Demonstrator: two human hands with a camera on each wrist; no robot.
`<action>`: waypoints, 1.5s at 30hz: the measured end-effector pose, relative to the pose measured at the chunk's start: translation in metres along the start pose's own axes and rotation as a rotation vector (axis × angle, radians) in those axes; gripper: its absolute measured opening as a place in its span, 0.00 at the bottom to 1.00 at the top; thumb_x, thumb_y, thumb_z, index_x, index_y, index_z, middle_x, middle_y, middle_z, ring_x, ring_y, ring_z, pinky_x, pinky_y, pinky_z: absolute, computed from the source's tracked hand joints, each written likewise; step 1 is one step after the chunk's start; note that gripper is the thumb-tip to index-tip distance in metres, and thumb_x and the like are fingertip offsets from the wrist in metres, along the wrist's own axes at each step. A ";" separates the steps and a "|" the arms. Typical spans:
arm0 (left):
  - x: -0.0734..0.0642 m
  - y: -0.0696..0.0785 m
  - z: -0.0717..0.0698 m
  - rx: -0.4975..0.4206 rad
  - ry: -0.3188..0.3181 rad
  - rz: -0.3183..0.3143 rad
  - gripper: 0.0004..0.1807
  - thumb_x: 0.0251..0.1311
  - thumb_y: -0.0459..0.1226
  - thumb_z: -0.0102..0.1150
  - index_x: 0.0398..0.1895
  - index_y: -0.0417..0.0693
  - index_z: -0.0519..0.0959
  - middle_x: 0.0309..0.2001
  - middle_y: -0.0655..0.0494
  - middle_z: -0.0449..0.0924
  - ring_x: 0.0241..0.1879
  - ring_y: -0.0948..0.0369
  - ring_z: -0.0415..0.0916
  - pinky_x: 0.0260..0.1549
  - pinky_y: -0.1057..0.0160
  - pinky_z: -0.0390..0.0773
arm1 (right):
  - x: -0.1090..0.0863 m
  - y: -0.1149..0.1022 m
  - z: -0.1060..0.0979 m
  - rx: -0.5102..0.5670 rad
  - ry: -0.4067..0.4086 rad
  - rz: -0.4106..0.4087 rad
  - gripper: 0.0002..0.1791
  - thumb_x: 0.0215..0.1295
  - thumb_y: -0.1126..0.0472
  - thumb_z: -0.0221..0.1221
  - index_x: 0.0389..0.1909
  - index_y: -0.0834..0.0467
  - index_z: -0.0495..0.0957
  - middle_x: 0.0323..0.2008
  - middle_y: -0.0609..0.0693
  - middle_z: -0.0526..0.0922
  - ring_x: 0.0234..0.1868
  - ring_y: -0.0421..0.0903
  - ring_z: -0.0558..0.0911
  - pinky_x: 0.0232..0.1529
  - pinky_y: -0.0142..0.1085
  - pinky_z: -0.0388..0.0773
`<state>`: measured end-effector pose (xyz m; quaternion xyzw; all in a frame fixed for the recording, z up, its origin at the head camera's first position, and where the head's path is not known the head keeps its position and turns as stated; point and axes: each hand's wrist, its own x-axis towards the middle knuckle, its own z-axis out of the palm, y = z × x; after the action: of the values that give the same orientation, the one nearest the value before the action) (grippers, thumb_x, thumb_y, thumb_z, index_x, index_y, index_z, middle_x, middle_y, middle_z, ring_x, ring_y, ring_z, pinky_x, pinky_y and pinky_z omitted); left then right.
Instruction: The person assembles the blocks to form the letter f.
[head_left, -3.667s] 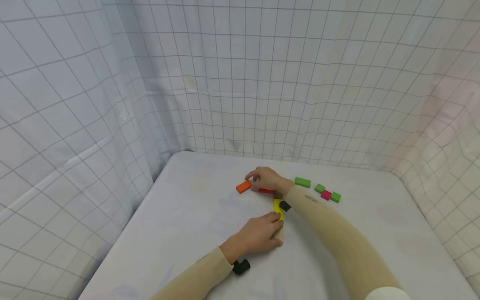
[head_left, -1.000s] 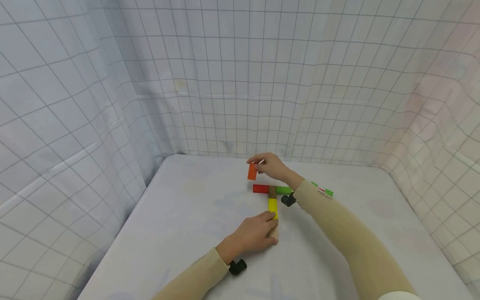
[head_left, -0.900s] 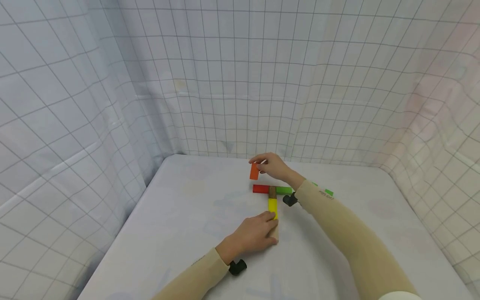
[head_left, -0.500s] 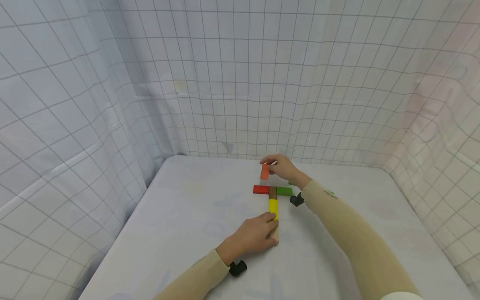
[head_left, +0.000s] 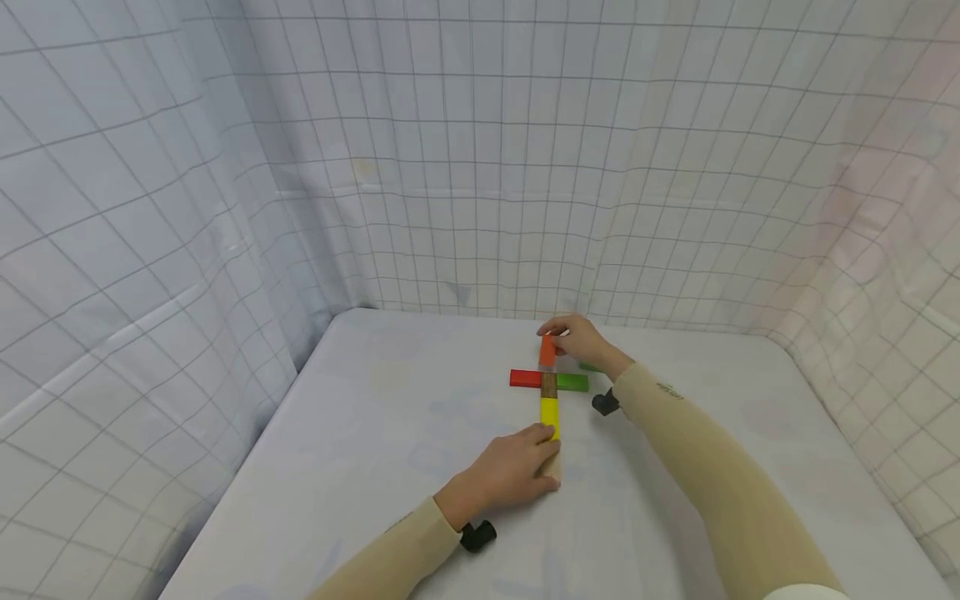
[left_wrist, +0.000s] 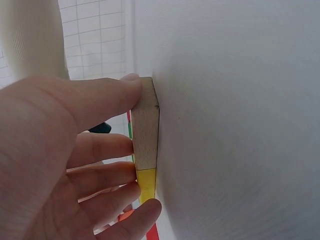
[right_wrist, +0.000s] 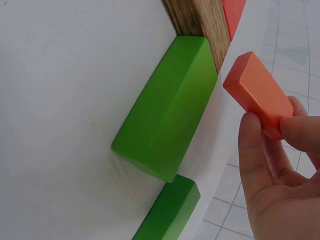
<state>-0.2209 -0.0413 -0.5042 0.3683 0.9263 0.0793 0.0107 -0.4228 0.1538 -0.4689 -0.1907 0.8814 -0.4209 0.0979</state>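
In the head view my right hand (head_left: 581, 340) pinches an orange block (head_left: 547, 350) between thumb and fingers. The block is tilted and held off the table, behind a brown wooden block (head_left: 549, 385). A red block (head_left: 525, 378) lies against the brown one's left side and a green block (head_left: 572, 382) against its right. From its near end a yellow block (head_left: 550, 412) and a pale wood block (left_wrist: 146, 140) run toward me. Along these last two my left hand (head_left: 510, 468) rests, fingers extended, thumb touching the pale block's near end.
Another green block (right_wrist: 170, 210) lies behind the first, partly hidden by my right wrist in the head view. The white table (head_left: 375, 433) meets gridded cloth walls (head_left: 480, 208) at the back and sides. A black wrist camera (head_left: 477, 536) sits below my left wrist.
My right hand picked the orange block up from the table and carried it rightward, and it now hangs lower, behind the brown block. The left hand stays on the pale and yellow blocks.
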 end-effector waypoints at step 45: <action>-0.003 0.002 -0.003 -0.003 0.040 0.013 0.31 0.65 0.55 0.63 0.67 0.50 0.76 0.67 0.55 0.70 0.65 0.63 0.68 0.52 0.63 0.77 | -0.009 0.009 0.016 -0.178 -0.062 0.067 0.26 0.65 0.59 0.68 0.64 0.57 0.78 0.53 0.54 0.79 0.50 0.51 0.78 0.47 0.38 0.79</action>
<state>-0.2174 -0.0418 -0.5013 0.3727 0.9237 0.0882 -0.0076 -0.4116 0.1515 -0.4861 -0.1821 0.9178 -0.3313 0.1215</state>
